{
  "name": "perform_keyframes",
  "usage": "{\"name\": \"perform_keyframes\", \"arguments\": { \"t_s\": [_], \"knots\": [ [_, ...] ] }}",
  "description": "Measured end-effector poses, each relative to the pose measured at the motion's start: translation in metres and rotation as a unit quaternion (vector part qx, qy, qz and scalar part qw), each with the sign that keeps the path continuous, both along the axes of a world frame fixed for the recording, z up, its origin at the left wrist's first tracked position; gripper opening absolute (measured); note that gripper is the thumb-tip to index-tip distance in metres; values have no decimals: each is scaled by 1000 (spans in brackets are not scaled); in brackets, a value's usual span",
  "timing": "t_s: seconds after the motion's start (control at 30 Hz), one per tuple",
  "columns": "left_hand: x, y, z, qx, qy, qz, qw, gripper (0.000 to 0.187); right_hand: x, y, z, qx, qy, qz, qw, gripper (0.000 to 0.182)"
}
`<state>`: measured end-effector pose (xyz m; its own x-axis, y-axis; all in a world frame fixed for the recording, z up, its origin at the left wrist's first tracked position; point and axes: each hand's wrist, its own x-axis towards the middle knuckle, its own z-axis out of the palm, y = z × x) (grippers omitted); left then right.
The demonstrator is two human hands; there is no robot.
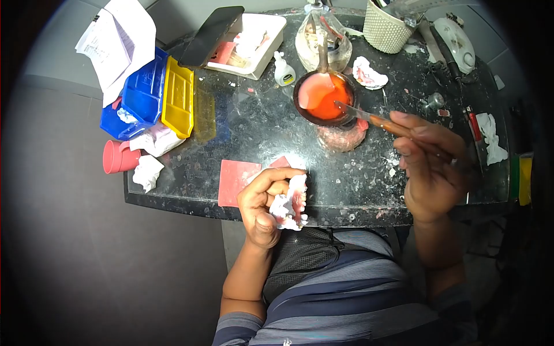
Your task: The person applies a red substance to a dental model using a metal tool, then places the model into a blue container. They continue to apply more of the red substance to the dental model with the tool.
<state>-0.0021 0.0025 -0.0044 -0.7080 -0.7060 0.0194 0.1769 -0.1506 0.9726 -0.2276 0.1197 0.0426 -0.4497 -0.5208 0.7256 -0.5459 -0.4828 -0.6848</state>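
My left hand (258, 199) is closed around a white plaster dental cast (284, 209) with pink wax and a row of teeth on it, held over the table's front edge. Between the fingers of my right hand (433, 161) is a wax knife (382, 122) with a wooden handle. Its blade tip reaches over the melted red wax (326, 95) in a small dark pan (316, 121). A paler pink patch of wax lies at the pan's left. Flat pink wax sheets (234, 180) lie beside my left hand, partly covered by it.
Blue (138, 95) and yellow bins (178, 101) stand at the left by a pink mug (118, 157). Behind are a white tub (265, 43), a small bottle (284, 70) and a woven basket (386, 29). Crumpled tissue (369, 74) and a red lighter (474, 124) lie at the right.
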Motion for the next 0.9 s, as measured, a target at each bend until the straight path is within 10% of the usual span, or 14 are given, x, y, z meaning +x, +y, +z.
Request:
{"name": "perform_keyframes", "arguments": {
  "t_s": [0.33, 0.5, 0.9],
  "knots": [
    [0, 0, 1, 3, 1, 4, 1000, 115, 12, 8, 1, -38, -161, 119, 979, 21],
    [0, 0, 1, 8, -5, 5, 1000, 115, 13, 6, 6, 102, 76, 174, 977, 35],
    [0, 0, 1, 8, -4, 5, 1000, 116, 25, 5, -2, 108, 2, 126, 986, 28]
  ]
}}
